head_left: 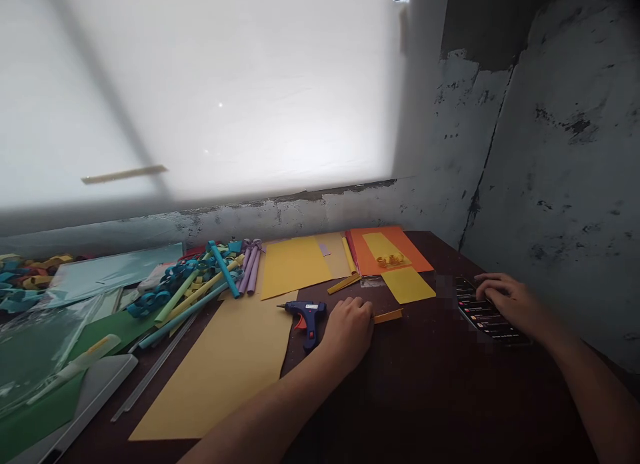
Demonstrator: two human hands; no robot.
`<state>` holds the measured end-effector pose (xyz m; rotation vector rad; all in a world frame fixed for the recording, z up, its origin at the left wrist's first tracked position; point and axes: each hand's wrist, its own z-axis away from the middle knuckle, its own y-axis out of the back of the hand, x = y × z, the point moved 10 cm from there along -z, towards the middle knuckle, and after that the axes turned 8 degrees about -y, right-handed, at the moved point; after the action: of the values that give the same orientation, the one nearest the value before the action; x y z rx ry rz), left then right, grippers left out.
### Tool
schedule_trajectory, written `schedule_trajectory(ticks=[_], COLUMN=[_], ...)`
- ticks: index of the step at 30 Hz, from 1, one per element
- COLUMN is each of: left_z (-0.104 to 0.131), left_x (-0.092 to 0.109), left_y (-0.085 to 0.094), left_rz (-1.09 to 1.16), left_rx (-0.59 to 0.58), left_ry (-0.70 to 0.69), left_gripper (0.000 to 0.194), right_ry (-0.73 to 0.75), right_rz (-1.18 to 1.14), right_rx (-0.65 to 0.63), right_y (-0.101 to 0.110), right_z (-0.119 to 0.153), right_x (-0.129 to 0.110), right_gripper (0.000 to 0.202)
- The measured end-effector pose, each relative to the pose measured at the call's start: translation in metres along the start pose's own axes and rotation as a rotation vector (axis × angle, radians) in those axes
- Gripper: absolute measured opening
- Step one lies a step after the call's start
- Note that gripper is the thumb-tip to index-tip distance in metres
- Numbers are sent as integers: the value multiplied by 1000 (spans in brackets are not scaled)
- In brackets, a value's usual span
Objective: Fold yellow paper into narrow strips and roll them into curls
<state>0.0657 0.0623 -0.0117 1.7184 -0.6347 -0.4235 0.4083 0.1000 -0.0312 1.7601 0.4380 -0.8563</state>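
My left hand (350, 327) rests on the dark table with its fingers curled round one end of a folded orange-yellow paper strip (389, 316). Its fingertips are partly hidden. Just left of it lies a blue glue gun (313, 317) with an orange trigger, nozzle facing left. Over at the right, my right hand (507, 303) is above a phone (487, 314) with a lit screen, fingers stretched out and touching or hovering over its upper part. A second folded strip (344, 283) and a yellow paper square (409, 285) lie beyond my left hand.
A large tan sheet (225, 364) covers the table's middle left. Rolled paper tubes (250, 271) and curled blue strips (160, 294) pile up further left, near clear plastic sleeves (40, 344). Yellow sheets (295, 264) and an orange sheet (420, 254) lie by the wall.
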Motion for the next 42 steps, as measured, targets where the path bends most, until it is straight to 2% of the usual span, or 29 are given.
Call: schedule_trajectory(ticks=[4, 9, 11, 15, 18, 27, 31, 34, 38, 40, 42], left_z=[-1, -1, -1, 0, 0, 0, 0, 0, -1, -1, 0], left_x=[0, 0, 0, 1, 0, 1, 0, 1, 1, 1, 0], left_y=[-1, -1, 0, 1, 1, 0, 0, 0, 0, 0, 0], left_rz=[-1, -6, -7, 5, 5, 0, -6, -10, -5, 5, 30], left_rx=[-7, -13, -20, -21, -8, -23, -20, -11, -6, -6, 1], left_ry=[-3, -4, 1, 3, 0, 2, -1, -12, -13, -10, -6], left_gripper=[17, 17, 17, 18, 19, 20, 18, 17, 18, 19, 18], right_ry=[-50, -17, -21, -50, -42, 29, -26, -39, -53, -53, -11], right_rz=[-82, -29, -44, -85, -93, 12, -50, -72, -93, -75, -18], right_rx=[-117, -155, -145, -96, -108, -126, -101, -69, -69, -41, 24], right_y=[-1, -9, -9, -4, -3, -8, -4, 0, -1, 1, 5], right_z=[17, 26, 26, 26, 29, 36, 35, 36, 34, 35, 40], right_x=[17, 21, 19, 16, 14, 9, 9, 9, 11, 6, -10], right_gripper=[30, 31, 25, 36, 25, 39, 29, 40, 37, 35, 32])
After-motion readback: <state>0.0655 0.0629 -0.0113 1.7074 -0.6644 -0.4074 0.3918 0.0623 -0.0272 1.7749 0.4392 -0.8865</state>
